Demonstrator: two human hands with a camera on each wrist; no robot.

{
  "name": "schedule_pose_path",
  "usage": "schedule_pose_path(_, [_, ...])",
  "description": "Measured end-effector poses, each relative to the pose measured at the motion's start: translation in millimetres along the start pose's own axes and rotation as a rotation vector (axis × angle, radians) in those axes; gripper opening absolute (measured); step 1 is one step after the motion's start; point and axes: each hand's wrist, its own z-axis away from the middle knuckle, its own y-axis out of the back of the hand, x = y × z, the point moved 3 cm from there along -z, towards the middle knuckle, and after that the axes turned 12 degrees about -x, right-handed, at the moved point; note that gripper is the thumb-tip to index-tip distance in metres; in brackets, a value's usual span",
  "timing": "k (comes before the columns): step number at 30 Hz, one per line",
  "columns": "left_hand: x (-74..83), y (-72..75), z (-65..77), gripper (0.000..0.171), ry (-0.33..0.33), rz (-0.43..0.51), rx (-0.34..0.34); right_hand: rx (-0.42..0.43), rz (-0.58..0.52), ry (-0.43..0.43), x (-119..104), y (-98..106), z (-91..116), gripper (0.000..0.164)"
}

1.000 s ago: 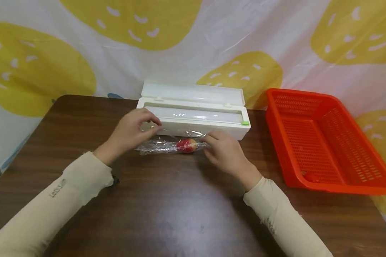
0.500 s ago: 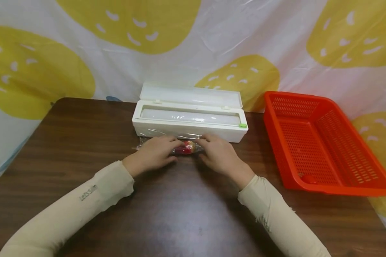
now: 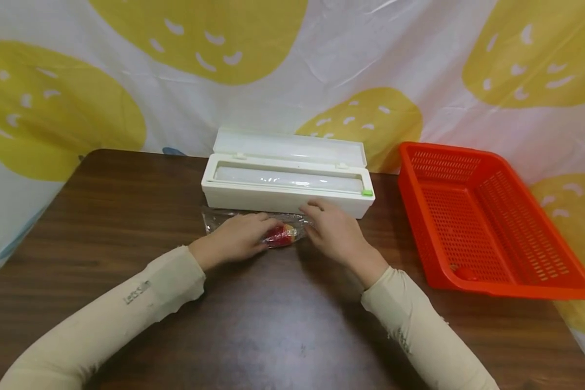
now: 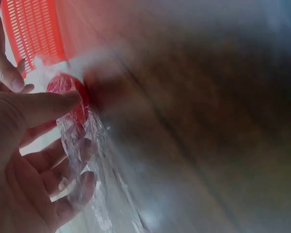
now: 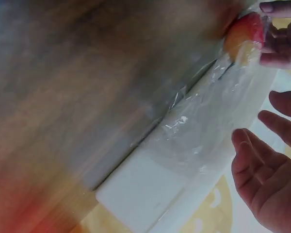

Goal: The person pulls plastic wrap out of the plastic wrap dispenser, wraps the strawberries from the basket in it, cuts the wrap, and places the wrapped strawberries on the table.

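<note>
A red and yellow round fruit [image 3: 286, 234], wrapped in clear cling film [image 3: 214, 218], lies just in front of a white cling film dispenser [image 3: 283, 202]. My left hand [image 3: 236, 236] holds the wrapped fruit at its red side. In the left wrist view its thumb presses over the fruit [image 4: 63, 83], with crinkled film trailing across the other fingers. My right hand [image 3: 340, 234] hovers beside the fruit's yellow end. Its fingers are loosely bent around nothing in the right wrist view, close by the loose film [image 5: 184, 121].
The dispenser's lid [image 3: 287, 147] stands raised against the patterned curtain [image 3: 361, 54], showing the roll [image 3: 287, 176] and a green slider [image 3: 367, 193]. A red plastic basket [image 3: 521, 291] is at the right, with a small red item [image 3: 466, 273] inside, on the brown wooden table [image 3: 273, 325].
My left hand came down and rightward onto the wrapped fruit. Fruit and film then shifted slightly toward me, away from the dispenser's front. My right hand stayed nearly in place.
</note>
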Motion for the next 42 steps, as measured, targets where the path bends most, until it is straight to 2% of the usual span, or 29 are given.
schedule_pose_path(5, [1.4, 1.2, 3.4, 0.045, -0.047, 0.03, -0.001, 0.039, -0.006, 0.044, -2, -2, 6, 0.026])
schedule_pose_path(9, [2.5, 2.1, 5.0, 0.043, -0.073, 0.058, -0.012, 0.011, -0.002, 0.034, 0, -6, 9, 0.019])
schedule_pose_path(16, [3.7, -2.1, 6.4, 0.043, -0.079, 0.155, -0.097, -0.138, -0.022, -0.052, 11, -12, 6, 0.026])
schedule_pose_path(20, [5.1, -2.6, 7.7, 0.042, -0.069, 0.168, -0.121, -0.159, -0.034, -0.06, 14, -13, 7, 0.034])
schedule_pose_path(25, [6.0, -2.3, 7.7, 0.044, -0.054, 0.151, -0.111, -0.142, -0.005, -0.012, 12, -13, 7, 0.014])
schedule_pose_path(30, [7.7, -2.4, 7.4, 0.042, -0.059, 0.129, -0.109, -0.17, 0.03, -0.026, 13, -14, 5, 0.004])
schedule_pose_path(33, [8.6, -2.4, 7.5, 0.041, -0.056, 0.121, -0.107, -0.156, 0.03, -0.048, 14, -14, 5, 0.002])
schedule_pose_path(37, [9.5, -2.6, 7.8, 0.04, -0.047, 0.122, -0.1, -0.074, 0.013, -0.047, 11, -12, 7, 0.002])
schedule_pose_path(39, [9.8, -2.6, 7.8, 0.038, -0.053, 0.102, -0.087, -0.022, 0.013, 0.003, 6, -11, 10, 0.001])
schedule_pose_path(42, [9.8, -2.5, 7.5, 0.036, -0.052, 0.076, -0.071, 0.036, 0.06, 0.127, -7, -10, 15, 0.007])
